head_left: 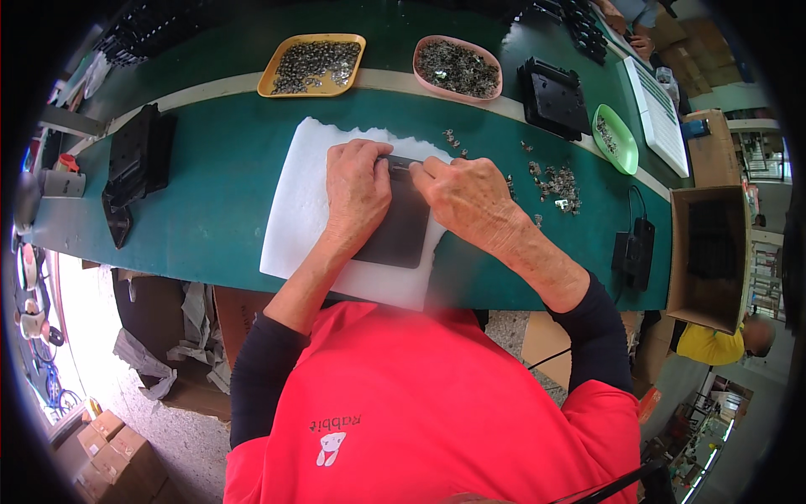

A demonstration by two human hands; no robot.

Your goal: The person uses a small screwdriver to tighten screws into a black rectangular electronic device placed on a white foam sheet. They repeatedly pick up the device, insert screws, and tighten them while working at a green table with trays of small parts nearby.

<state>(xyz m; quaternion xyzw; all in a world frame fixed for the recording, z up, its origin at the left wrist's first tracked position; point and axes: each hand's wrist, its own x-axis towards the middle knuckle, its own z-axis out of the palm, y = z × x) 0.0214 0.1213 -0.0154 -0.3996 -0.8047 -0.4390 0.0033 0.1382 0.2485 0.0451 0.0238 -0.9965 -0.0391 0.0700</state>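
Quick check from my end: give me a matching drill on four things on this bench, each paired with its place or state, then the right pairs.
Things:
1. yellow tray
2. pink tray
3. green dish
4. dark flat plate

Places or states:
A. under both hands, on the white sheet
B. far right, beside the black block
C. far side of the bench, left of the pink one
D. oval, full of small metal parts, between the yellow one and the black block

Pairs: 1-C, 2-D, 3-B, 4-A

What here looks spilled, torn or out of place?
Small metal parts lie loose on the green table right of the right hand, outside the trays. The white sheet has a ragged far edge.
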